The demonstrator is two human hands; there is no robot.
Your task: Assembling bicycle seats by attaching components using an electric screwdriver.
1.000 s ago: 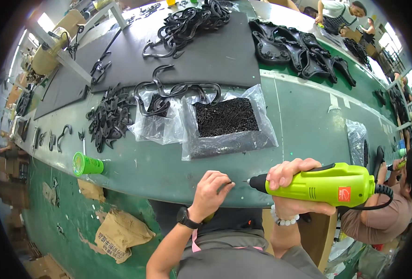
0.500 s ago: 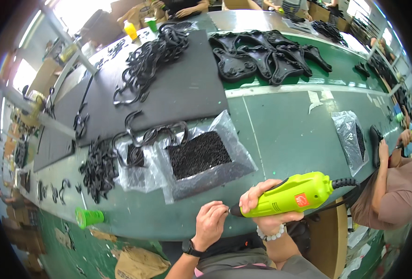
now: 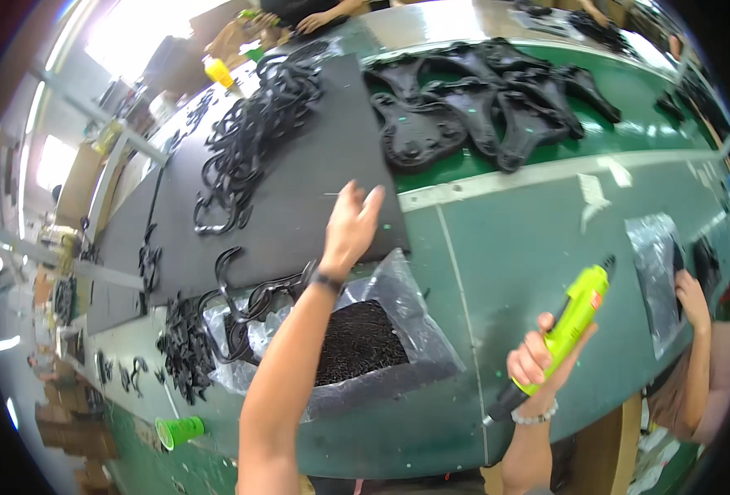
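My left hand (image 3: pixel 352 227) reaches out over the dark mat (image 3: pixel 299 198), its fingers apart and nothing visible in them. Held in my right hand (image 3: pixel 538 363) is a lime-green electric screwdriver (image 3: pixel 575 309), tilted with its dark tip at lower left, above the green tabletop. My left forearm partly covers a clear plastic bag (image 3: pixel 402 285) full of small black screws (image 3: pixel 365 346). Black curved strips (image 3: pixel 258 301) lie beside that bag. Beyond my left hand, several black moulded, seat-shaped parts (image 3: pixel 419 136) rest on a green strip.
A heap of black curved strips (image 3: pixel 258 136) covers the far mat. Small black pieces (image 3: pixel 185 351) and a green cup (image 3: pixel 179 431) are at left. At right, another person's hand (image 3: pixel 693 299) is by a plastic bag (image 3: pixel 655 268). A metal frame (image 3: pixel 122 157) rises at left.
My left hand has left the screwdriver's tip and stretched forward over the mat. The screwdriver has moved right and swung more upright in my right hand. The view has shifted.
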